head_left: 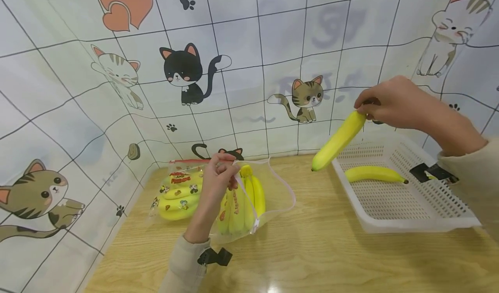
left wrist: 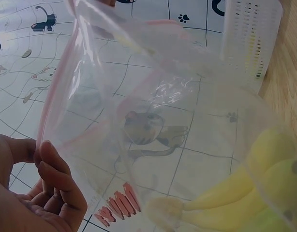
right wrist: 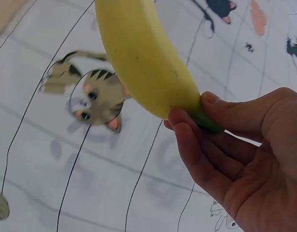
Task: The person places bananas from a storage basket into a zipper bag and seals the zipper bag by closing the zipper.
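Note:
My right hand (head_left: 397, 102) pinches a yellow banana (head_left: 338, 141) by one end, above the left edge of a white perforated basket (head_left: 358, 215). The right wrist view shows thumb and fingers around the green tip of this banana (right wrist: 143, 58). My left hand (head_left: 218, 180) pinches the rim of a clear zip bag (head_left: 278, 193), whose mouth stands apart. Inside that bag lies a bunch of bananas (head_left: 258, 195). In the left wrist view the left hand (left wrist: 47, 188) grips the pinkish zip edge of the bag (left wrist: 158, 96).
A second printed zip bag (head_left: 171, 180) holding bananas lies at the left, against the wall. One more banana (head_left: 376, 174) lies in the basket. Behind the wooden table (head_left: 296, 258) rises a wall covering (head_left: 241, 68) printed with cats.

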`<action>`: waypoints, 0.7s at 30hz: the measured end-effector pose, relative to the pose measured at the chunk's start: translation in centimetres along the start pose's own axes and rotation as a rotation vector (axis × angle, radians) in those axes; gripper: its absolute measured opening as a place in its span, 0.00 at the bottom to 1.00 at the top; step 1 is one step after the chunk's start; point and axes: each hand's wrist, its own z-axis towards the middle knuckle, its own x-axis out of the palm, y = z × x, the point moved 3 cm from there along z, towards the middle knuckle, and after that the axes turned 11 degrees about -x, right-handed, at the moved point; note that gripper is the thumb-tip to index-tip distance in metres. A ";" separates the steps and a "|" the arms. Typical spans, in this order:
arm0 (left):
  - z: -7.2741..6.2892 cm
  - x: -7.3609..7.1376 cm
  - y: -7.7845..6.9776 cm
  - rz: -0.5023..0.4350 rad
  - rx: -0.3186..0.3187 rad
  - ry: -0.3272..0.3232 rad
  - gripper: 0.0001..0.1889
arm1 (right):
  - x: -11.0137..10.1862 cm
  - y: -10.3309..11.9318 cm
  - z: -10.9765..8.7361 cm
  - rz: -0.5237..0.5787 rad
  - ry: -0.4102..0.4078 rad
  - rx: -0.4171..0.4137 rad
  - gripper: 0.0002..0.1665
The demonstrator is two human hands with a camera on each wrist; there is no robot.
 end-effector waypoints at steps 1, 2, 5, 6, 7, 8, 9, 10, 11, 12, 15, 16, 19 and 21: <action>0.0 0.0 0.0 0.001 -0.001 0.000 0.13 | 0.0 0.6 0.0 0.009 -0.025 -0.014 0.10; 0.0 0.0 0.0 0.001 -0.002 0.001 0.13 | 0.1 1.2 0.0 0.020 -0.052 -0.028 0.09; 0.0 -0.1 0.0 0.006 -0.011 0.000 0.13 | 0.3 2.8 -0.2 0.060 -0.149 -0.072 0.08; 0.1 -0.1 0.0 0.008 -0.013 -0.001 0.14 | 0.4 3.3 -0.3 0.076 -0.180 -0.086 0.08; 0.1 -0.1 0.1 0.009 -0.015 -0.003 0.14 | 0.5 3.8 -0.4 0.087 -0.209 -0.100 0.08; 0.1 -0.2 0.1 0.011 -0.017 -0.005 0.14 | 0.7 4.3 -0.5 0.100 -0.238 -0.112 0.08; 0.1 -0.2 0.1 0.013 -0.018 -0.007 0.14 | 0.9 4.7 -0.5 0.111 -0.265 -0.121 0.08; 0.1 -0.3 0.1 0.015 -0.017 -0.008 0.14 | 1.1 5.1 -0.5 0.124 -0.285 -0.126 0.08; 0.1 -0.3 0.1 0.016 -0.016 -0.008 0.14 | 1.4 5.5 -0.6 0.136 -0.305 -0.129 0.08; 0.1 -0.3 0.1 0.017 -0.016 -0.009 0.14 | 1.7 5.9 -0.6 0.147 -0.325 -0.132 0.08; 0.2 -0.2 0.1 0.018 -0.013 -0.006 0.14 | 2.7 7.0 -0.8 0.179 -0.367 -0.134 0.09; 0.2 -0.2 0.1 0.017 -0.013 -0.005 0.14 | 3.1 7.3 -0.9 0.194 -0.377 -0.137 0.09; 0.2 -0.1 0.1 0.015 -0.008 -0.006 0.14 | 4.3 8.1 -1.2 0.236 -0.408 -0.135 0.10; 0.1 -0.1 0.0 0.016 -0.004 -0.006 0.13 | 5.0 8.6 -1.4 0.263 -0.432 -0.129 0.11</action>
